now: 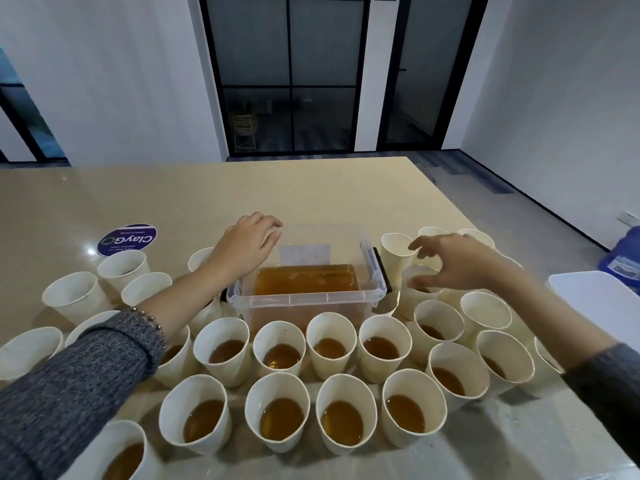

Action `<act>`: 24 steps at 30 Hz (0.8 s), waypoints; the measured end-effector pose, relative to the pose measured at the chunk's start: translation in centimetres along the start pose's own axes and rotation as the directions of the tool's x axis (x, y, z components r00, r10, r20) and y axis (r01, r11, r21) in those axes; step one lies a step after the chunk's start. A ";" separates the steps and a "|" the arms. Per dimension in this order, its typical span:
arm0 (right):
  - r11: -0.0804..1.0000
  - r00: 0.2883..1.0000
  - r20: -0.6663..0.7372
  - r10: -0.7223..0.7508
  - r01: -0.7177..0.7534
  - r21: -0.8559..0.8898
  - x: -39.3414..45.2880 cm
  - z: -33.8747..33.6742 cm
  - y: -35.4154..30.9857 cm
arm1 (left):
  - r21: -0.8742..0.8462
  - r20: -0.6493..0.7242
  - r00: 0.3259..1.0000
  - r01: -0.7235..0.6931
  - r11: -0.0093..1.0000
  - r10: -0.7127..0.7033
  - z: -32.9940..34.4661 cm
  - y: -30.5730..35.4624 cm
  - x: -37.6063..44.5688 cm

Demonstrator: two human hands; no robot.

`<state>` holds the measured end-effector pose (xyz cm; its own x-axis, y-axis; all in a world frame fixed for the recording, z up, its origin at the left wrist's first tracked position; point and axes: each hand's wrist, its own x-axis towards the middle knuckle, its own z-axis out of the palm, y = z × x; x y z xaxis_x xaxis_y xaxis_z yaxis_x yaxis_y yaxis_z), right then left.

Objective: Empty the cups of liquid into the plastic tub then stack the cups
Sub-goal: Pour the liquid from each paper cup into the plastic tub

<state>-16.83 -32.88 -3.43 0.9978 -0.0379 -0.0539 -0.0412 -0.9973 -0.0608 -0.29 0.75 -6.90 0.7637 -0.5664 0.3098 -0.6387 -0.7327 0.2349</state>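
Note:
A clear plastic tub (304, 298) stands mid-table, partly filled with amber liquid. Several white paper cups (280, 408) holding amber liquid crowd the near side in rows. More cups stand at the left (74, 296) and right (485, 315). My left hand (247, 247) rests on the tub's far left corner, its fingers curled over a cup rim that is mostly hidden. My right hand (453, 259) hovers with fingers spread over a cup (417, 289) right of the tub, beside a tall empty cup (396, 252); nothing is held in it.
A round purple sticker (127, 239) lies on the beige table at the back left. A white lid or tray (599, 299) sits at the right edge, with a blue water bottle (623, 258) on the floor beyond. The table's far half (242, 192) is bare.

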 end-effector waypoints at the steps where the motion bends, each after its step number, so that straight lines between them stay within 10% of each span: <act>1: 0.996 1.000 0.008 0.019 -0.018 -0.091 0.1 0.5 -0.5 | 0.001 0.001 1.000 0.000 1.000 0.000 0.0 0.0 0.0; 8: 0.943 0.984 0.130 0.122 -0.074 -0.326 1.3 2.5 -0.5 | 0.001 0.002 1.000 0.002 1.000 -0.002 -0.2 0.0 0.0; 24: 0.982 0.997 0.034 0.076 -0.069 -0.175 2.8 -0.4 0.3 | -0.017 0.008 1.000 0.017 1.000 -0.017 0.0 0.1 0.1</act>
<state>-14.04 -33.34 -3.22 0.9894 -0.1115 -0.0926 -0.1003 -0.9879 0.1180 -0.27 0.68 -6.83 0.7749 -0.5571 0.2987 -0.6274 -0.7354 0.2561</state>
